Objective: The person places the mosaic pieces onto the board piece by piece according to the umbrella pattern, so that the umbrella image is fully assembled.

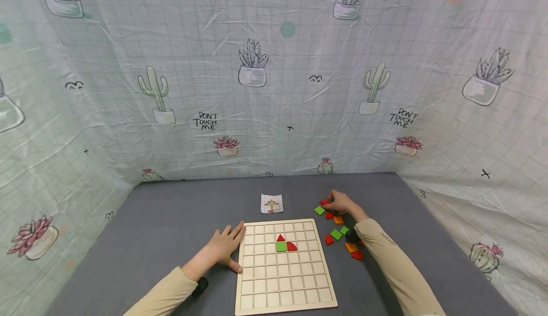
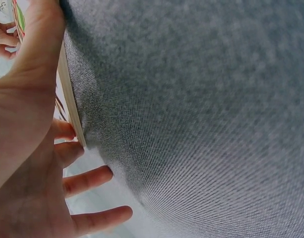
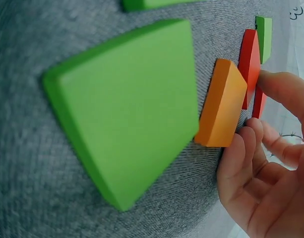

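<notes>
A wooden grid board lies on the table. On it, a green square has a red triangle above it and a red quarter-circle piece at its right. My left hand rests along the board's left edge, fingers spread. Beyond the board's far right corner, my right hand pinches a red piece between thumb and finger; its exact shape is partly hidden. Close by lie a green square, another red piece and an orange piece.
A small pattern card lies behind the board, showing a coloured figure on a grid. More loose pieces, such as a green square and a red piece, are scattered right of the board, some under the right forearm. A printed curtain encloses the table.
</notes>
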{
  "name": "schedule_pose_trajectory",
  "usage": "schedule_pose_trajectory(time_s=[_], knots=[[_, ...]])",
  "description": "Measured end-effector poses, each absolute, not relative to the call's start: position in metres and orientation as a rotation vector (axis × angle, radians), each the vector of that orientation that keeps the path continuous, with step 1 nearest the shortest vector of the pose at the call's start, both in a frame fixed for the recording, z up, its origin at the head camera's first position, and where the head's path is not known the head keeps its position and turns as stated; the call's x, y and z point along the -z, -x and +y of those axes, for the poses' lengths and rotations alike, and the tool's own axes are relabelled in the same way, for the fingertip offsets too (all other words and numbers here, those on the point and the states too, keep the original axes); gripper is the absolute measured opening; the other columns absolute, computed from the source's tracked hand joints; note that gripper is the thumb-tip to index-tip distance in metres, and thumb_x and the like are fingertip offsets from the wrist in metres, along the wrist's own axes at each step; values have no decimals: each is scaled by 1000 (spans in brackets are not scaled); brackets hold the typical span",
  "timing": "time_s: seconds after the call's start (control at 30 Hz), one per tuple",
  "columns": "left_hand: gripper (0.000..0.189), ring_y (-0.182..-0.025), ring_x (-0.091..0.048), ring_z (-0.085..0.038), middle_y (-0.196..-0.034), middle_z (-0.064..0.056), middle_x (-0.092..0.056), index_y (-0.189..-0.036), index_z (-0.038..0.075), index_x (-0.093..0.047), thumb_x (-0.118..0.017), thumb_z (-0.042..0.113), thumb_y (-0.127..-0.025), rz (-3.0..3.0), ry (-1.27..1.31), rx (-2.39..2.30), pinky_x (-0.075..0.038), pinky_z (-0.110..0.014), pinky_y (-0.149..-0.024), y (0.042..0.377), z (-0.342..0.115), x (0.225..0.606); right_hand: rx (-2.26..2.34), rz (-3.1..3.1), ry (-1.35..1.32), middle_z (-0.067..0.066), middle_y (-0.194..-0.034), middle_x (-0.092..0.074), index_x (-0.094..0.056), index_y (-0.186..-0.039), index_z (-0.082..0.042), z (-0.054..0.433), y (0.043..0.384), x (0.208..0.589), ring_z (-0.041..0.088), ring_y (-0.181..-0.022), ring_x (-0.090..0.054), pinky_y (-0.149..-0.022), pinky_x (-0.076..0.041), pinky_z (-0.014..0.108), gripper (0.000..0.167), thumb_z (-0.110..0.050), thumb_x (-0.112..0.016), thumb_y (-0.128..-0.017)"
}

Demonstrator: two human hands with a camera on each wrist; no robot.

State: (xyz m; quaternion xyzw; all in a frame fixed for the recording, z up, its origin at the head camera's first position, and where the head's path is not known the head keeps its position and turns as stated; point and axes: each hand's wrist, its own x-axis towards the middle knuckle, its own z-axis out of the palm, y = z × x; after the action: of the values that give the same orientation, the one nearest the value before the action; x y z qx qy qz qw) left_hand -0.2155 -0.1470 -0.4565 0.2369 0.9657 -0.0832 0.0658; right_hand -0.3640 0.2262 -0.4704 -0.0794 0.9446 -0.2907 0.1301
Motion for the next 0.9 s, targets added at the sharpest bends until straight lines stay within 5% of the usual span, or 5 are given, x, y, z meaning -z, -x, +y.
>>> schedule_pose_trajectory(time_s=[0.3, 0.9], knots=[[112, -124, -37, -33, -146, -10, -28, -139, 6, -30, -66, 68, -53, 2907, -725, 238, -37, -52, -89, 215, -147, 456, 817, 2768, 239, 9, -82, -51, -50, -89, -2, 229, 366, 473, 14, -60, -48, -51, -45, 26, 26, -23, -64, -81], [113, -126, -35, -34, -147, -10, -26, -140, 6, -29, -65, 69, -52, 2884, -712, 237, -35, -52, -91, 219, -149, 454, 1008, 2773, 289, 10, -76, -57, -52, -101, 2, 231, 354, 467, 14, -58, -53, -52, -47, 29, 26, -13, -62, -82]])
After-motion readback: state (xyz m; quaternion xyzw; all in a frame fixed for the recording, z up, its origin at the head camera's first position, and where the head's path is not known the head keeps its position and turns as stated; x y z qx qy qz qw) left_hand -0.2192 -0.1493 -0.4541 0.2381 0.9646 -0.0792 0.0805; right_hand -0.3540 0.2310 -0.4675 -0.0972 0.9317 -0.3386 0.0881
